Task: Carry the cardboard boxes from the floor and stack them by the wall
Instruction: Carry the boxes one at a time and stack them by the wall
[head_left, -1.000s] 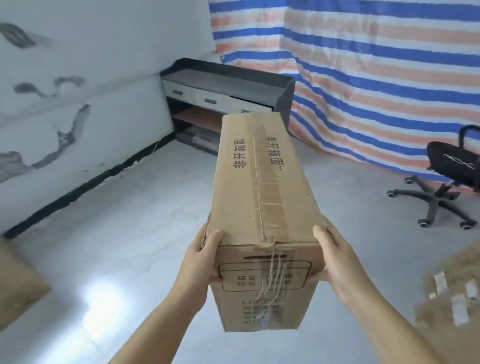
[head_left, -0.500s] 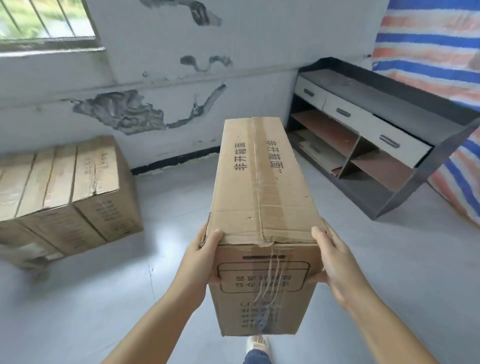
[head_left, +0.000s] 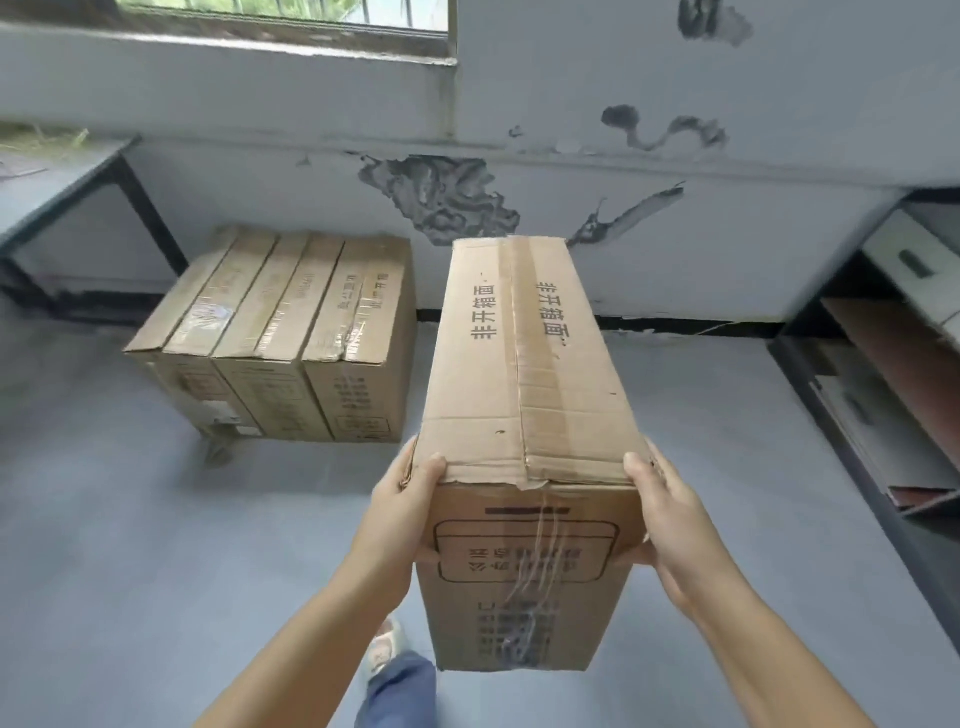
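Step in hand: the carry leg; the person holds one long cardboard box (head_left: 524, 415) in the air and faces the wall (head_left: 675, 249), so the set-down is not yet made.
Left hand: the left hand (head_left: 410, 499) grips the near left edge of the box, thumb on the top corner, fingers hidden along the side.
Right hand: the right hand (head_left: 670, 514) grips the near right edge the same way, thumb on top.
Box held: lengthwise away from the person, taped seam up, clear of the floor (head_left: 130, 545).
Stack: a row of like boxes (head_left: 291, 332) stands at the wall under the window (head_left: 280, 15), to the left of the held box and well apart from it.
Next move: likely a step left and forward, then lowering the box onto or just beside the row, edges squared to it.
Nearby: a shelf unit (head_left: 883, 374) at right, a dark-framed bench (head_left: 62, 182) at left.
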